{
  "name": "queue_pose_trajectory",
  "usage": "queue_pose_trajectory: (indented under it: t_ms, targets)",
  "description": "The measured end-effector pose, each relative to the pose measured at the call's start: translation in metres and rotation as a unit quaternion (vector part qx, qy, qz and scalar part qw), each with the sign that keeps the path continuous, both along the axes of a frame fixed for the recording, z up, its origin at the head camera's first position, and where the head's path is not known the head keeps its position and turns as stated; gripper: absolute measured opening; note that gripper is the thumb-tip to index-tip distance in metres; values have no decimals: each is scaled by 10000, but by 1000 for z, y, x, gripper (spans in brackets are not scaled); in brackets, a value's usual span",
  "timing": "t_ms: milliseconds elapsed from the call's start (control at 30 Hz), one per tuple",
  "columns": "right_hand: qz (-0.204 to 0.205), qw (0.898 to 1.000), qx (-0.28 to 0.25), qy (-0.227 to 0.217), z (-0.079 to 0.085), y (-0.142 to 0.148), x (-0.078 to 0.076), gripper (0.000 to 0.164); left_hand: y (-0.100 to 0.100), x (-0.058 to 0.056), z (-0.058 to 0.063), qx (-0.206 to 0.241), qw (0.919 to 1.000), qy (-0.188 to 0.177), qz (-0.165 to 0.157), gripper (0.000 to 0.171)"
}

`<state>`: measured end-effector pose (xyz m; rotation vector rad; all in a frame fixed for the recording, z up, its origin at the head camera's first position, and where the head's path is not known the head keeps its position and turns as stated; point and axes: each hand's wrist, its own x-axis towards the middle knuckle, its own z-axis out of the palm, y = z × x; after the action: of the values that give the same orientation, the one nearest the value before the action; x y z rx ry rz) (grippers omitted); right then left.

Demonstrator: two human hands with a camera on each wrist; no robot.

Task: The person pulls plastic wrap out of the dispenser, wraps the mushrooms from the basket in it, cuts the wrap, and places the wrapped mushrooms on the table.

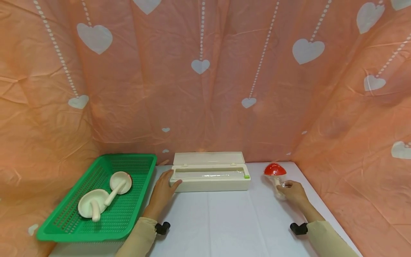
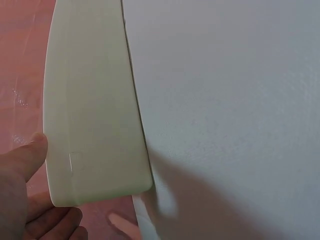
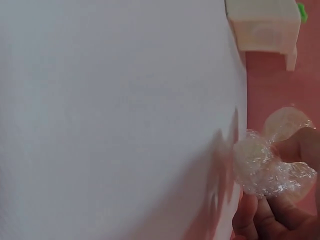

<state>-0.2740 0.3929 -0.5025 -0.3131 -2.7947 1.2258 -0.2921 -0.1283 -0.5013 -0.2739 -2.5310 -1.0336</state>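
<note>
Spoon [image 1: 275, 169] in shiny clear wrap [image 3: 272, 182], around 2 o'clock of the bench [image 1: 224, 221]; right hand [image 1: 294, 192] pinches its handle [image 1: 277, 183]; left hand [image 1: 163, 187] rests relaxed against the box [image 1: 212, 185] at 12; probably light, stiff but slippery, so I'd grab mid-handle.

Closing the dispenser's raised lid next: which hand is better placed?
Left, probably: the left hand touches the dispenser's left end, near the raised lid. The right hand is farther off and occupied, gripping the plastic-wrapped red ladle.
</note>
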Motion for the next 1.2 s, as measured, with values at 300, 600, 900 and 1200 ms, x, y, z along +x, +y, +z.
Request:
queue_pose_trajectory:
  t_ms: [300,600,900,1200]
  targets:
    - [-5,9994,134,-305,-5,22,-6,59,-1,-2,1,-115,9999,36,-35,60]
    - [-92,9987,134,-492,-7,27,-10,64,-2,-2,-2,-221,9997,-128,-69,64]
    - [-68,9993,254,-270,-8,27,-6,64,-1,-1,-1,-230,9994,-235,-63,65]
    - [-516,9951,784,304,2,16,7,53,-3,-1,0,-258,9995,-171,22,57]
